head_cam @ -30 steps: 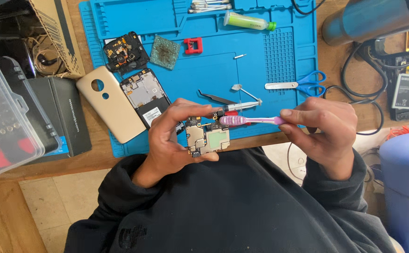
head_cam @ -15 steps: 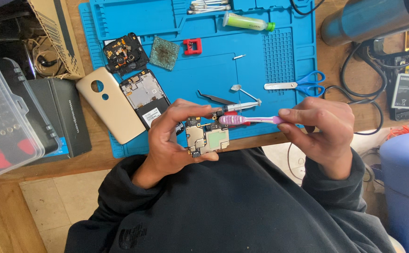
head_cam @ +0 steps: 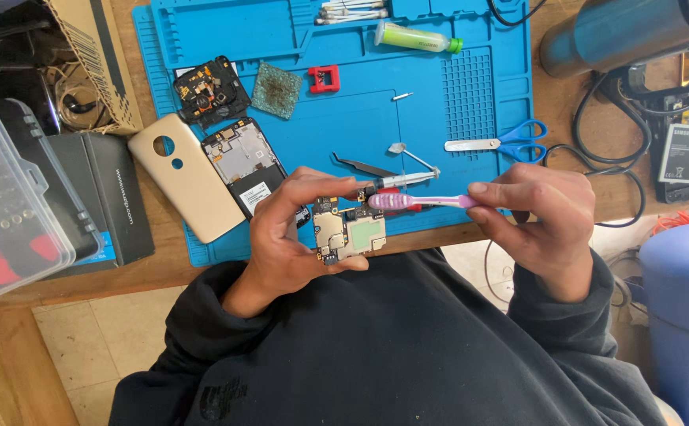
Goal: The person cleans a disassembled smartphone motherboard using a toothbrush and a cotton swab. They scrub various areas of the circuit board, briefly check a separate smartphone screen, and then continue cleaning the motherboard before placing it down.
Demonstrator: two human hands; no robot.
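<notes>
My left hand point(head_cam: 285, 229) grips a small phone circuit board point(head_cam: 350, 232) by its edges, thumb below and fingers above, just in front of the table edge. My right hand point(head_cam: 537, 221) holds a pink toothbrush point(head_cam: 419, 202) level, its bristle head resting on the top edge of the board. A gutted phone frame point(head_cam: 243, 162) and a beige back cover point(head_cam: 186, 177) lie to the left of my left hand on the blue work mat point(head_cam: 455, 87).
On the mat lie black tweezers point(head_cam: 364, 167), blue-handled scissors point(head_cam: 502, 144), a green tube point(head_cam: 415, 38), a red part point(head_cam: 324, 78) and a camera module piece point(head_cam: 210, 91). A clear screwdriver-bit case point(head_cam: 5, 197) sits far left, a battery point(head_cam: 682, 154) and cables far right.
</notes>
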